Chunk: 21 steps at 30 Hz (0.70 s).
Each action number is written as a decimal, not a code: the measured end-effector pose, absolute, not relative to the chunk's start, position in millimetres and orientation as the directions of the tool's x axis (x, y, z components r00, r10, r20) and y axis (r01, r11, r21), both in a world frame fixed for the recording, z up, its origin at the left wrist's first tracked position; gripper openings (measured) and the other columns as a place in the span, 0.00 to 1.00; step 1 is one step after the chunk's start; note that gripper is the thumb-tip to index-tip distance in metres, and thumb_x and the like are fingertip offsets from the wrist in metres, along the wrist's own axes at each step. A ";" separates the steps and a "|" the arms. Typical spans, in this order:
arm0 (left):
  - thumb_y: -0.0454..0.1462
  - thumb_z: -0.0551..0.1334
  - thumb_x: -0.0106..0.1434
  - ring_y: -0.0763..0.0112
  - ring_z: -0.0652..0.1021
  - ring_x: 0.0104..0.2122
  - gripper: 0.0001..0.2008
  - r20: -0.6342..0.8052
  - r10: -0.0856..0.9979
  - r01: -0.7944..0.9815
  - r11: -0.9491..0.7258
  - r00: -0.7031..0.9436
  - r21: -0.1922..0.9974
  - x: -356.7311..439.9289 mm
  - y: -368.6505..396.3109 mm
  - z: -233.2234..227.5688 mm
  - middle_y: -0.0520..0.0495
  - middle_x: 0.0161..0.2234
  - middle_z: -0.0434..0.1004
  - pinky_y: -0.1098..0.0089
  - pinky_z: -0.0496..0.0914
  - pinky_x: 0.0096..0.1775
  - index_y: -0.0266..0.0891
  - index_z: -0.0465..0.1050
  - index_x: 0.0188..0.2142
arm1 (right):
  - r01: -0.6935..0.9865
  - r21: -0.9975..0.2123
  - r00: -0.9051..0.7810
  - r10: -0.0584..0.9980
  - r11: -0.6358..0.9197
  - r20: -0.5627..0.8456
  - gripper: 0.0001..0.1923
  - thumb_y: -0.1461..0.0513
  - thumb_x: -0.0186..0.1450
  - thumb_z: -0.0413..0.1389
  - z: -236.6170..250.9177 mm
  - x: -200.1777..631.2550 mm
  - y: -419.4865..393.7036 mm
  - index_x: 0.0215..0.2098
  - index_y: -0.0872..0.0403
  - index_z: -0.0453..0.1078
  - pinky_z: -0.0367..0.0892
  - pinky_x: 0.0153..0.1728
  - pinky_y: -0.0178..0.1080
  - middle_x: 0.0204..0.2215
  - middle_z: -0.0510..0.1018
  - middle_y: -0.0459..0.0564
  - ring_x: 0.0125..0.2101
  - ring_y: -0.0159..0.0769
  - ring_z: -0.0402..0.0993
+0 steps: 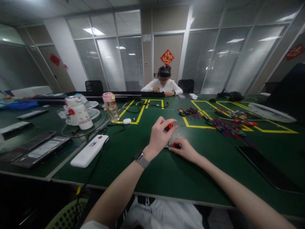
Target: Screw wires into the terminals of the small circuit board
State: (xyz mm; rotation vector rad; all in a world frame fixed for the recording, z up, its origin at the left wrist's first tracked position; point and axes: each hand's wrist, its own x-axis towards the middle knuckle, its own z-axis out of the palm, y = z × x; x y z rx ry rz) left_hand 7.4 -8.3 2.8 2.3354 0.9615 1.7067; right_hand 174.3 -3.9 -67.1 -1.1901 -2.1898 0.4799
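My left hand [160,135], with a watch on its wrist, is raised over the table in front of me. Its thumb and fingers close around the red and black handle of a screwdriver [169,126], which stands upright with its thin shaft pointing down. Just below lies a small green circuit board [166,147], partly covered by the hands. My right hand [184,149] rests on the table and pinches the board at its right side, where something red and dark shows between the fingers. Whether the screwdriver tip touches the board I cannot tell.
Bundles of wired circuit boards [228,128] and a red-handled screwdriver [245,122] lie right. A dark flat slab [267,168] is near my right arm. Left are a white power bank [90,151], a bottle [111,108] and a jug [79,114]. A person [163,86] sits opposite.
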 end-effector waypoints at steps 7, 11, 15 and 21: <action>0.38 0.52 0.69 0.71 0.74 0.35 0.12 0.800 0.574 0.467 -0.763 0.175 0.446 -0.1 -4.4 5.7 0.47 0.37 0.71 0.69 0.70 0.39 0.40 0.71 0.48 | 0.648 -0.520 -0.438 0.831 0.556 0.343 0.08 0.58 0.63 0.58 -64.5 173.4 -7.0 0.34 0.53 0.77 0.64 0.36 0.39 0.30 0.75 0.50 0.33 0.38 0.70; 0.33 0.52 0.69 0.68 0.75 0.41 0.14 0.817 0.543 0.400 -0.804 0.194 0.439 1.9 -3.0 4.3 0.45 0.42 0.73 0.67 0.70 0.44 0.41 0.68 0.52 | 0.656 -0.475 -0.463 0.810 0.586 0.360 0.12 0.55 0.66 0.55 -64.7 172.3 -8.5 0.34 0.52 0.77 0.63 0.38 0.40 0.30 0.76 0.50 0.34 0.39 0.70; 0.35 0.60 0.64 0.72 0.74 0.33 0.10 0.827 0.536 0.401 -0.804 0.171 0.439 2.5 -2.7 4.7 0.49 0.35 0.72 0.70 0.71 0.38 0.41 0.72 0.46 | 0.695 -0.397 -0.446 0.793 0.599 0.416 0.12 0.55 0.66 0.54 -62.7 173.9 -7.7 0.34 0.52 0.77 0.62 0.38 0.42 0.30 0.75 0.51 0.34 0.40 0.69; 0.35 0.62 0.63 0.73 0.72 0.32 0.08 0.831 0.536 0.414 -0.796 0.147 0.440 -0.9 -0.4 5.7 0.50 0.33 0.69 0.72 0.69 0.36 0.40 0.73 0.42 | 0.745 0.022 -0.491 0.527 0.666 0.693 0.12 0.65 0.67 0.49 -8.8 166.6 -44.6 0.40 0.55 0.75 0.62 0.37 0.46 0.31 0.76 0.55 0.34 0.43 0.68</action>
